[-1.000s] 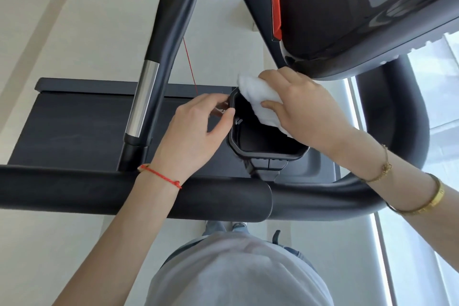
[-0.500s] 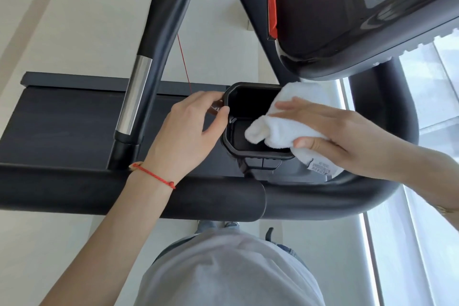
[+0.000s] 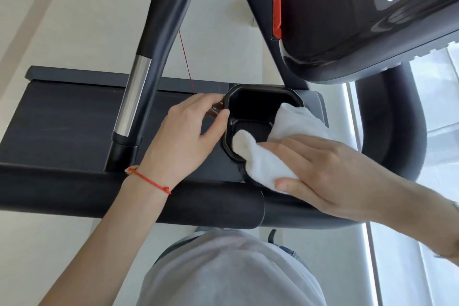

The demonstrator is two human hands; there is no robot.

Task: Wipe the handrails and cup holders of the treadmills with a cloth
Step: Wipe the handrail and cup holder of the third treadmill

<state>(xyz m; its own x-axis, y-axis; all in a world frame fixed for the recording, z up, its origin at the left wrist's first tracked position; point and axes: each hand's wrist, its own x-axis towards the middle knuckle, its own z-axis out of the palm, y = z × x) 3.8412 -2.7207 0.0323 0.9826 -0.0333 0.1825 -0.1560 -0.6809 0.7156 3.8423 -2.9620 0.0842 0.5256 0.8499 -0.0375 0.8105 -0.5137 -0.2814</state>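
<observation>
Wiping: a person leans over a treadmill, both hands at its cup holder, seen from above.
Belt [image 3: 62,119]: dark, flat, filling the 9 o'clock side of the view.
Side rail [image 3: 149,57]: black with a silver band, running from 12 o'clock down to the front handrail.
Front handrail [image 3: 74,191]: thick black bar crossing the lower middle, passing under both wrists.
Left hand [image 3: 183,139]: grip curled on the cup holder's 9 o'clock rim, thumb tip against the outer edge, fingers bent over the top corner; a red string bracelet [image 3: 149,180] circles the wrist.
Cup holder [image 3: 260,97]: black, squarish, open top, at the centre just below the console.
Cloth [image 3: 268,156]: white, bunched, draped over the holder's rim from 3 to 6 o'clock, one folded end poking into the well.
Right hand [image 3: 330,171]: fingers nearly straight, laid flat on the cloth, thumb pinning its lower edge; grip pressing rather than clenched.
Console [image 3: 347,20]: black with red trim, at 1 o'clock.
Shirt [image 3: 231,271]: grey, at 6 o'clock.
</observation>
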